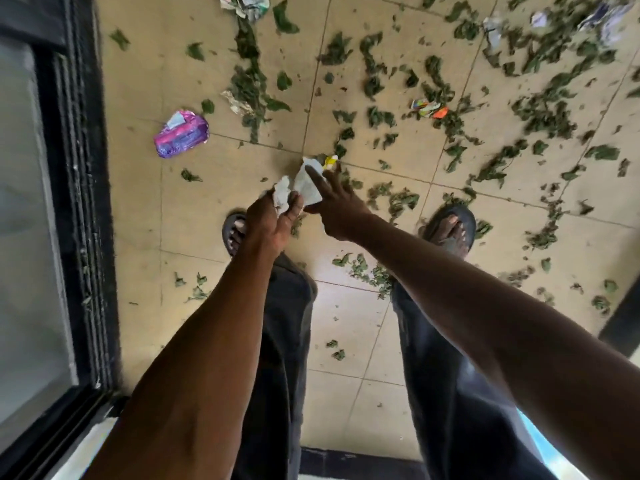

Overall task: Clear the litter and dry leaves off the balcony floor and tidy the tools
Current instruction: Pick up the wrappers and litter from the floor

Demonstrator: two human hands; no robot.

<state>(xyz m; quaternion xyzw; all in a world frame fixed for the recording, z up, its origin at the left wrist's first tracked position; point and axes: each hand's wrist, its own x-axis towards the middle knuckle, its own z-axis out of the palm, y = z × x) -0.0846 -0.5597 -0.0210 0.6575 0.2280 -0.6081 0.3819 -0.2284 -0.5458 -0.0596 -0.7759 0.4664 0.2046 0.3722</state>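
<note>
Head cam: left hand grips crumpled paper, right hand pinches white wrapper — leaves, purple packet beyond hands still on floor, early.

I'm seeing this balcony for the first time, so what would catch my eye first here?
Dry green leaves scattered thickly across the beige tiled floor, densest at upper right. Next, the shiny pink-and-purple foil wrapper lying alone at left near the black door frame. At centre, the left hand grips crumpled white paper while the right hand holds a flatter white scrap.
</note>
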